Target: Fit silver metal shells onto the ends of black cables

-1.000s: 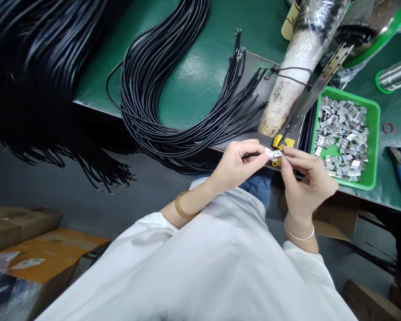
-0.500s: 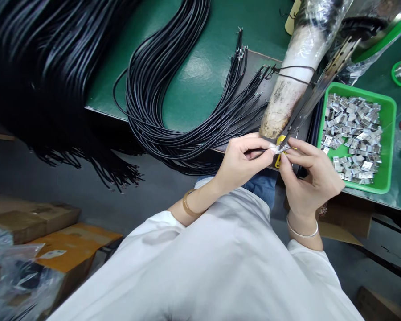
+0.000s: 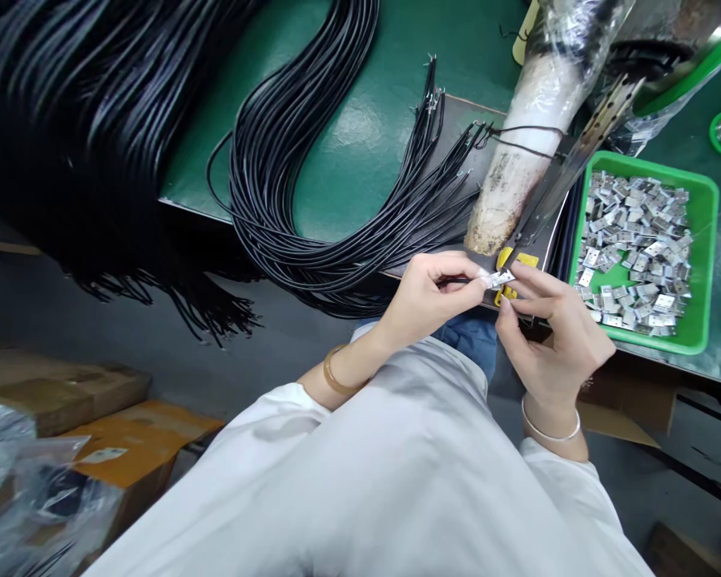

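My left hand (image 3: 436,292) pinches the end of a small silver USB connector (image 3: 501,278), with a short dark piece of cable showing by the fingertips. On the connector's right is my right hand (image 3: 556,328), its index finger close to the metal end and its thumb lower down, spread apart; whether a finger touches the metal is unclear. From above, a soldering iron (image 3: 537,212) with a perforated metal sleeve points its tip down at the connector. Yellow pieces (image 3: 520,258) lie just behind the fingers. Beside them ends a scorched, plastic-wrapped white tube (image 3: 498,200).
A green tray (image 3: 714,264) of loose silver connectors stands at right. Black cables (image 3: 258,184) with stripped ends curve across the green table (image 3: 354,144); a larger black bundle (image 3: 96,120) hangs over its edge at left. Cardboard boxes (image 3: 150,437) sit on the floor.
The fingers of my right hand have spread and drawn down from the connector, leaving more of it visible. My left hand still pinches it, slightly lower and farther from the iron's tip.
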Action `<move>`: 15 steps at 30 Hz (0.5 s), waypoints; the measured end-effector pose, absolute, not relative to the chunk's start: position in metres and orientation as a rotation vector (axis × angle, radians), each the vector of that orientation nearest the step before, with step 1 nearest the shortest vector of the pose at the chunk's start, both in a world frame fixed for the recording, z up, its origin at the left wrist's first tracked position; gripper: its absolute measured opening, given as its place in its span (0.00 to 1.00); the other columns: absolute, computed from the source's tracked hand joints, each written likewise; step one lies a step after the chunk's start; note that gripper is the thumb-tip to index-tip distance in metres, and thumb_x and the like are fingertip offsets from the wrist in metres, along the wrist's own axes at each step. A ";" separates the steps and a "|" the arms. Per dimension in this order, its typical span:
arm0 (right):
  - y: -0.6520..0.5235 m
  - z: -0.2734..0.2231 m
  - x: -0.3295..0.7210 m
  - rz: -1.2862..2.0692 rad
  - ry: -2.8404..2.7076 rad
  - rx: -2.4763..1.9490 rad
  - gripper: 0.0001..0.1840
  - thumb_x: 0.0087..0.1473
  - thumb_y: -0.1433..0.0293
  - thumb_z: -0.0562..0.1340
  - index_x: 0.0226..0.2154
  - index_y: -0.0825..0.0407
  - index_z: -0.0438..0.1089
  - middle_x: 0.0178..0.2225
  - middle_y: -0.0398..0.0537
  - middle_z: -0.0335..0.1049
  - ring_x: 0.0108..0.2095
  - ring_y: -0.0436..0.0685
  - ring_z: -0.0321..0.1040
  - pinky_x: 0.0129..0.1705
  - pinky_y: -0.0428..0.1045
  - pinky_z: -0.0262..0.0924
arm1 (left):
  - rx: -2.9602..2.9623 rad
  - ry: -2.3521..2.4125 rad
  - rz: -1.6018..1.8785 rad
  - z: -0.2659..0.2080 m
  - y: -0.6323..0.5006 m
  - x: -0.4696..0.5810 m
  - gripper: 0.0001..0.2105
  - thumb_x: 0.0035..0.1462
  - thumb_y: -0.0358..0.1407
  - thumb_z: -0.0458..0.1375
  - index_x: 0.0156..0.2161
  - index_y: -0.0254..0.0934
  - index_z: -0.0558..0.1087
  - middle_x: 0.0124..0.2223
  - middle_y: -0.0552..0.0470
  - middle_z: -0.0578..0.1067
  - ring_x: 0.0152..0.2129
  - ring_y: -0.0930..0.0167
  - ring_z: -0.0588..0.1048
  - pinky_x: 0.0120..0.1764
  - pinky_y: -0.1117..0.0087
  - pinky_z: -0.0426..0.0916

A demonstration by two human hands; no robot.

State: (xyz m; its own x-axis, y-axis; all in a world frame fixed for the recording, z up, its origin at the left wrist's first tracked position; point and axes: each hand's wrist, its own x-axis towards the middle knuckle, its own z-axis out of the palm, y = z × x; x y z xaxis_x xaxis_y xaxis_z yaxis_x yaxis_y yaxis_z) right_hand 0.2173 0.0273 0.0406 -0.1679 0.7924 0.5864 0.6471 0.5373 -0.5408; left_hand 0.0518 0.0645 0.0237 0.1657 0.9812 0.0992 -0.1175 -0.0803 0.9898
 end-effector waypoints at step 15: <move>0.016 0.041 0.241 0.365 -1.757 -1.257 0.07 0.55 0.76 0.67 0.35 0.49 0.72 0.31 0.40 0.79 0.30 0.52 0.78 0.27 0.45 0.67 | 1.849 0.910 0.723 0.064 0.024 0.014 0.13 0.58 0.44 0.65 0.41 0.37 0.81 0.35 0.47 0.82 0.34 0.68 0.80 0.38 0.69 0.72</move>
